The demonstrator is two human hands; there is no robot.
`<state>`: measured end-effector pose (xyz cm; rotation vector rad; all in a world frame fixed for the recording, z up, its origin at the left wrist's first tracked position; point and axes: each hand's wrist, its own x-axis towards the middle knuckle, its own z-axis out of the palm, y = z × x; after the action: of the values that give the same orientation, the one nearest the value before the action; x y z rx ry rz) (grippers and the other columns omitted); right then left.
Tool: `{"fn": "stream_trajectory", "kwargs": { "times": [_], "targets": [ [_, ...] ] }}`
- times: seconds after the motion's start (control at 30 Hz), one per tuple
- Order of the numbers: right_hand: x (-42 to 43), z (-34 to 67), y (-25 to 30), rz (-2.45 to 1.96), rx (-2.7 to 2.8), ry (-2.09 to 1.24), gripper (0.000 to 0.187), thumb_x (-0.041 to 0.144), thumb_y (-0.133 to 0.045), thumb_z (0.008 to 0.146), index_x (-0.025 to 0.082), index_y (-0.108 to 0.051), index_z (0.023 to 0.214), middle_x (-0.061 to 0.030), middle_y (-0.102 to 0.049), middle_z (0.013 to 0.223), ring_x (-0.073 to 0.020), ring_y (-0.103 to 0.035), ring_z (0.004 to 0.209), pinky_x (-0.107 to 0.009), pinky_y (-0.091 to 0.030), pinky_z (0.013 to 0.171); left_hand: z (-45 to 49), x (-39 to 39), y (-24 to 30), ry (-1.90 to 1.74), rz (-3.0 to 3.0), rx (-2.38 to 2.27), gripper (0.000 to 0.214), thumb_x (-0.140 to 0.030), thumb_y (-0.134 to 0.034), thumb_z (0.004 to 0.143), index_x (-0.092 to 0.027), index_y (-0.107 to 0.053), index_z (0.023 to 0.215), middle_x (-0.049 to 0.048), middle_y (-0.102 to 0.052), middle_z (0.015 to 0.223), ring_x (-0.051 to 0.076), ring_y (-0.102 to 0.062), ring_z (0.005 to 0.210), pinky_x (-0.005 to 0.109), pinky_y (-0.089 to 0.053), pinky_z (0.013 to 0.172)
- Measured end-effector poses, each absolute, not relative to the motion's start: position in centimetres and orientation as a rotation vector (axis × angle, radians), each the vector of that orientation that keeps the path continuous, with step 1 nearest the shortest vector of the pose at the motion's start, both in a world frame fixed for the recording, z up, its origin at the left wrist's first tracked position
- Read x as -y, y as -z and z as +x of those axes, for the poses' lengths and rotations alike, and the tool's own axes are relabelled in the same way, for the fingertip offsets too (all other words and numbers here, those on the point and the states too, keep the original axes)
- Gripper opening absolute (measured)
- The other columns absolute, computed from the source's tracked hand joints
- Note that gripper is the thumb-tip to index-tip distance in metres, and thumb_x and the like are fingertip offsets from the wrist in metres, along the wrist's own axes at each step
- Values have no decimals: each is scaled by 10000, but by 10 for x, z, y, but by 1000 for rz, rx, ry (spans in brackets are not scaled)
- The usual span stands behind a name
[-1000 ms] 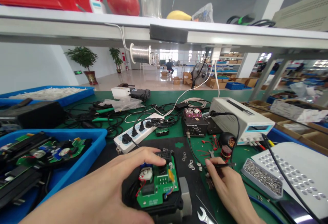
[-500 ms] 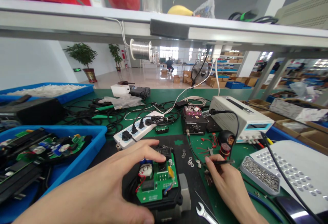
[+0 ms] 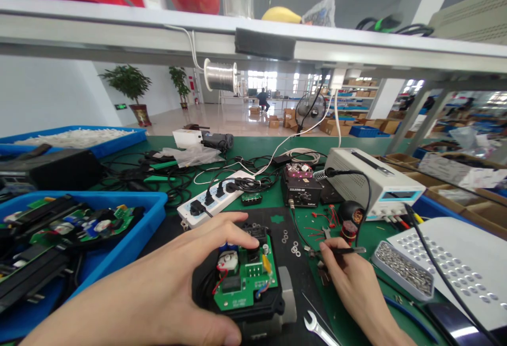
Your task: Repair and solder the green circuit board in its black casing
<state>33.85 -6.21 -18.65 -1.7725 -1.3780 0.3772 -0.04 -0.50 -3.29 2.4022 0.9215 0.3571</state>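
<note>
My left hand [image 3: 186, 277] is wrapped round an open black device housing with a green circuit board [image 3: 245, 285] in it. Its index finger presses on a dark part at the board's far edge, and the thumb lies along the near side. On the board are a white and blue component, red and blue wires and a yellow part. To the right, my right hand [image 3: 348, 277] pinches dark tweezers [image 3: 350, 250], held almost level. Their tips point left, close to small metal pieces and washers [image 3: 295, 249]. An open-ended wrench [image 3: 317, 327] lies between the hands.
A blue bin [image 3: 158, 206] of circuit assemblies stands at left. Beyond the housing are a power strip [image 3: 216, 198], a soldering station [image 3: 303, 193] and a power supply [image 3: 376, 187]. A tray of small metal parts [image 3: 404, 269] lies at right. A shelf [image 3: 158, 39] crosses overhead.
Both hands have hardly moved. The whole view has shifted slightly, and the right hand with the tweezers keeps its place beside the small metal pieces.
</note>
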Motion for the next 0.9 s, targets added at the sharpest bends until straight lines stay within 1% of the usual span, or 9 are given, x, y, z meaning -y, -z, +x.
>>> {"fn": "stream_trajectory", "kwargs": {
  "times": [0.1, 0.23, 0.37, 0.5, 0.67, 0.9],
  "targets": [
    [62, 339, 186, -1776, 1338, -336, 535, 731, -467, 986, 243, -684, 958, 36, -573, 570, -198, -569, 475, -312, -398, 527, 0, 6, 31, -328, 2397, -934, 858, -386, -1010, 651, -410, -596, 1402, -35, -401, 1692, 318, -477, 1515, 330, -497, 1204],
    [64, 338, 185, -1761, 1325, -313, 529, 729, -478, 985, 241, -683, 965, 44, -560, 580, -179, -525, 456, -304, -391, 526, 1, 6, 28, -336, 2404, -926, 845, -412, -1010, 650, -414, -607, 1392, -39, -413, 1684, 321, -482, 1513, 342, -488, 1217],
    [66, 337, 184, -1747, 1333, -318, 517, 724, -485, 987, 244, -676, 968, 59, -532, 555, -162, -481, 414, -297, -361, 492, 1, 5, 28, -346, 2398, -922, 831, -418, -1013, 638, -406, -627, 1374, -36, -424, 1678, 331, -499, 1500, 338, -520, 1186],
    [67, 336, 183, -1731, 1344, -323, 510, 720, -490, 989, 245, -676, 974, 56, -548, 563, -160, -492, 422, -291, -365, 491, 1, 5, 29, -341, 2397, -939, 839, -407, -1017, 627, -405, -628, 1371, -37, -422, 1679, 335, -499, 1498, 336, -537, 1168],
    [66, 336, 184, -1725, 1340, -341, 510, 721, -499, 993, 246, -685, 991, 52, -570, 566, -164, -523, 431, -282, -383, 476, 2, 6, 28, -330, 2398, -948, 848, -409, -1022, 619, -413, -625, 1368, -48, -416, 1682, 326, -480, 1514, 356, -495, 1216],
    [67, 335, 182, -1707, 1331, -345, 504, 726, -522, 992, 254, -697, 983, 33, -635, 606, -174, -592, 468, -266, -432, 474, 3, 5, 26, -332, 2396, -949, 842, -395, -1017, 623, -425, -623, 1367, -63, -400, 1692, 316, -474, 1522, 363, -481, 1229]
  ]
}}
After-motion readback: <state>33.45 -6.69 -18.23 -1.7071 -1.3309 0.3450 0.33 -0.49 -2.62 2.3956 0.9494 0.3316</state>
